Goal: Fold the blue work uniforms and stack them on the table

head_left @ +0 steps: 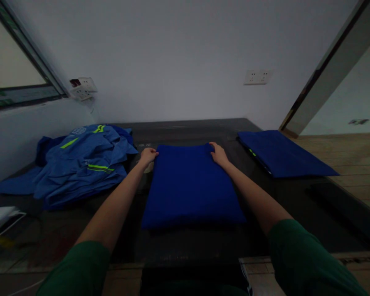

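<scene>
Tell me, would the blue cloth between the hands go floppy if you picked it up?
Probably: the blue cloth looks like fabric, so it would likely droop. It may be light, looking thin for its width. Pushed, it probably won't roll, since it lies flat on the dark table.

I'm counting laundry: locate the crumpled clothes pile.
In the head view, the crumpled clothes pile lies at left on the dark table, left of the left hand.
</scene>
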Action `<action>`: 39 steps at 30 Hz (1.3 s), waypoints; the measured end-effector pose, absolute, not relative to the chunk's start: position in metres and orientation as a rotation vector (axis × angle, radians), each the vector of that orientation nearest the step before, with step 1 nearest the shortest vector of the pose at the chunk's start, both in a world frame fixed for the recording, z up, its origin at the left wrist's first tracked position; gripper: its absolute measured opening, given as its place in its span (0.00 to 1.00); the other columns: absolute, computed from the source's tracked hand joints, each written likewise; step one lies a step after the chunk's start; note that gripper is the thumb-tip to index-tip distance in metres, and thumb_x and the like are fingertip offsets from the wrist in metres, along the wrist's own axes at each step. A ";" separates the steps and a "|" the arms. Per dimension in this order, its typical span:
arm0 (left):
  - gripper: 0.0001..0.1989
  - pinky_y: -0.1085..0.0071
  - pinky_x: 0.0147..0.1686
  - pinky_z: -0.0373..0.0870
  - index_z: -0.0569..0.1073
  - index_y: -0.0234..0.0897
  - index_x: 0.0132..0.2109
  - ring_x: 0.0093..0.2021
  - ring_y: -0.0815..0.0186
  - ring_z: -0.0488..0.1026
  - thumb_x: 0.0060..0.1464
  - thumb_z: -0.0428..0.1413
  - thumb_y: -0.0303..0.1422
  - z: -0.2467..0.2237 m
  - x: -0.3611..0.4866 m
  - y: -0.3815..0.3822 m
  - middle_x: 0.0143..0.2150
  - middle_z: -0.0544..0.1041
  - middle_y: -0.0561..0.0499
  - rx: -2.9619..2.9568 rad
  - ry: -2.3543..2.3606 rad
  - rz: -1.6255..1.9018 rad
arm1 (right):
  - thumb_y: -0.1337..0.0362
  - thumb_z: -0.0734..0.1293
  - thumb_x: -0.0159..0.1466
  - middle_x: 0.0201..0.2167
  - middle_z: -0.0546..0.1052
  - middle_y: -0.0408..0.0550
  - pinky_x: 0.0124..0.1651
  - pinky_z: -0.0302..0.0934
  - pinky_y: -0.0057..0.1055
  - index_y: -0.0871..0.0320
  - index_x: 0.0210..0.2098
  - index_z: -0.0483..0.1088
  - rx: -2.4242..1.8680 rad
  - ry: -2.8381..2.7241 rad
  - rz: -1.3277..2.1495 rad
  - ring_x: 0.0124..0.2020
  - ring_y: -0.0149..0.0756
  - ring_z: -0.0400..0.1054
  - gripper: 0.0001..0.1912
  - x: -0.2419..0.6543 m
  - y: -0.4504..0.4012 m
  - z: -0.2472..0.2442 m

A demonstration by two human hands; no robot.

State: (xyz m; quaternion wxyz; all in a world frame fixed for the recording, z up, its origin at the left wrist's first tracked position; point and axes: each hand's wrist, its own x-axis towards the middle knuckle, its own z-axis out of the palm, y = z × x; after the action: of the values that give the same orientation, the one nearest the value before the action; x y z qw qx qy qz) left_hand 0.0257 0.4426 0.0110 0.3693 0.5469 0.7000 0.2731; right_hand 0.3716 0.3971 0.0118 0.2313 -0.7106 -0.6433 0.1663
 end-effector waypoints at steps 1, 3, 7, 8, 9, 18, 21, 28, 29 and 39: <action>0.02 0.66 0.41 0.68 0.74 0.31 0.34 0.40 0.58 0.75 0.50 0.59 0.26 0.008 0.028 0.441 0.31 0.76 0.44 1.456 1.839 0.670 | 0.75 0.59 0.61 0.53 0.69 0.58 0.53 0.62 0.43 0.57 0.61 0.60 -1.990 -1.799 0.422 0.52 0.46 0.67 0.29 0.368 0.393 0.008; 0.07 0.62 0.47 0.66 0.74 0.28 0.40 0.46 0.54 0.73 0.52 0.57 0.25 0.008 0.033 0.438 0.38 0.77 0.38 1.568 1.909 0.612 | 0.73 0.56 0.64 0.56 0.66 0.61 0.52 0.62 0.45 0.56 0.63 0.58 -2.035 -1.855 0.349 0.52 0.48 0.67 0.28 0.365 0.388 0.006; 0.23 0.52 0.55 0.60 0.65 0.26 0.58 0.56 0.48 0.65 0.57 0.55 0.28 0.029 0.042 0.422 0.54 0.70 0.31 1.849 1.940 0.543 | 0.69 0.59 0.65 0.58 0.63 0.63 0.54 0.61 0.47 0.59 0.63 0.57 -2.001 -1.906 0.178 0.56 0.51 0.63 0.27 0.369 0.380 0.025; 0.24 0.51 0.57 0.57 0.63 0.27 0.60 0.59 0.47 0.62 0.58 0.54 0.30 0.037 0.046 0.414 0.57 0.67 0.31 1.924 1.930 0.540 | 0.67 0.59 0.65 0.59 0.62 0.63 0.56 0.60 0.47 0.60 0.63 0.58 -1.963 -1.919 0.135 0.58 0.51 0.60 0.27 0.369 0.376 0.033; 0.24 0.50 0.59 0.54 0.63 0.30 0.61 0.61 0.48 0.59 0.59 0.53 0.31 0.044 0.051 0.405 0.60 0.64 0.34 2.010 1.900 0.534 | 0.66 0.59 0.65 0.59 0.62 0.62 0.57 0.59 0.47 0.61 0.62 0.59 -1.917 -1.946 0.106 0.60 0.51 0.58 0.25 0.367 0.371 0.040; 0.26 0.47 0.64 0.42 0.52 0.52 0.68 0.70 0.56 0.44 0.65 0.39 0.45 0.030 0.104 0.320 0.71 0.50 0.51 2.432 1.444 0.005 | 0.48 0.52 0.69 0.69 0.51 0.52 0.64 0.42 0.61 0.48 0.67 0.51 -1.822 -2.513 0.392 0.69 0.53 0.41 0.29 0.323 0.297 0.039; 0.28 0.48 0.65 0.39 0.51 0.51 0.68 0.70 0.55 0.42 0.64 0.40 0.48 0.018 0.084 0.322 0.71 0.47 0.51 2.370 1.521 0.062 | 0.48 0.51 0.69 0.69 0.48 0.48 0.64 0.37 0.62 0.44 0.68 0.48 -1.877 -2.461 0.400 0.69 0.49 0.39 0.29 0.338 0.293 0.029; 0.27 0.39 0.62 0.31 0.61 0.35 0.64 0.69 0.43 0.44 0.61 0.50 0.41 0.045 0.049 0.313 0.68 0.54 0.36 2.257 1.756 0.072 | 0.57 0.58 0.69 0.68 0.52 0.60 0.64 0.36 0.62 0.58 0.64 0.57 -1.971 -2.257 0.397 0.69 0.55 0.39 0.27 0.357 0.275 0.059; 0.27 0.40 0.63 0.32 0.62 0.35 0.64 0.69 0.43 0.44 0.61 0.50 0.40 0.050 0.055 0.302 0.68 0.55 0.36 2.282 1.733 0.091 | 0.58 0.58 0.69 0.68 0.51 0.61 0.65 0.37 0.59 0.60 0.64 0.57 -1.938 -2.265 0.375 0.69 0.54 0.39 0.26 0.348 0.268 0.066; 0.28 0.52 0.66 0.42 0.50 0.50 0.69 0.71 0.55 0.40 0.65 0.39 0.48 0.040 0.085 0.213 0.71 0.45 0.50 2.608 1.241 0.077 | 0.50 0.51 0.69 0.68 0.51 0.50 0.67 0.39 0.54 0.55 0.67 0.52 -1.682 -2.516 0.458 0.69 0.47 0.41 0.30 0.298 0.201 0.052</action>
State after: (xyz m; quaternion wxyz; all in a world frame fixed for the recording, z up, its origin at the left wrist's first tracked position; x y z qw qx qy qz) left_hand 0.0849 0.2133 0.0399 0.1259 0.8955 0.4261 0.0265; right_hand 0.2976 0.2007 0.0522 0.0406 -0.5490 -0.8213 0.1494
